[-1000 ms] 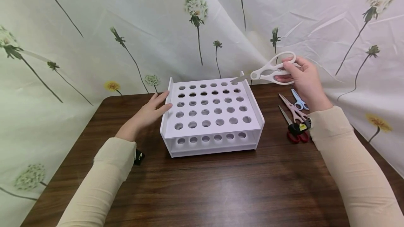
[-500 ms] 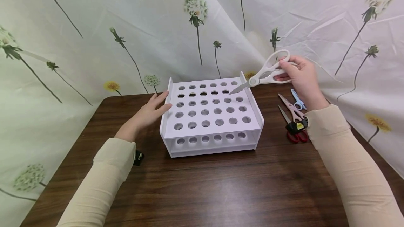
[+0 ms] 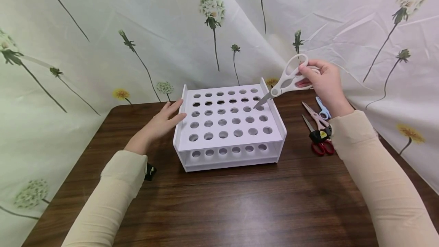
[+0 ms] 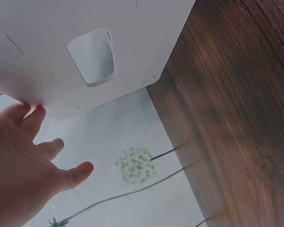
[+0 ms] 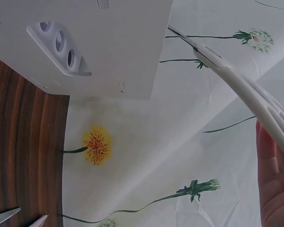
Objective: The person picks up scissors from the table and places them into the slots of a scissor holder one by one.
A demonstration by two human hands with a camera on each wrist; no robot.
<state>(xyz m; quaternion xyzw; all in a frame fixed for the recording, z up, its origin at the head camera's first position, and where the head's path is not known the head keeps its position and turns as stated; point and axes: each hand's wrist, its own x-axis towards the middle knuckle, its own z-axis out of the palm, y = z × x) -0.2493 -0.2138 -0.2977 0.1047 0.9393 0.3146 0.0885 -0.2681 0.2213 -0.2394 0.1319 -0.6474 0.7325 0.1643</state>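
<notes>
A white rack with rows of round holes stands on the dark wooden table. My right hand grips white-handled scissors by their finger loops, above the rack's right side. Their blades point down and left, the tip overlapping a hole in the third row from the back. In the right wrist view the scissors slant past the rack's side panel. My left hand rests its spread fingers against the rack's left side. The left wrist view shows the fingertips touching the side panel, near its cutout.
Right of the rack lie red-handled scissors, pale pink scissors and small light blue scissors, partly under my right forearm. A curtain with a dandelion print hangs behind the table.
My right hand has moved slightly left, and the white scissors have tilted so their blades point more steeply down, their tip nearer the front. The left hand and the rack stay in place.
</notes>
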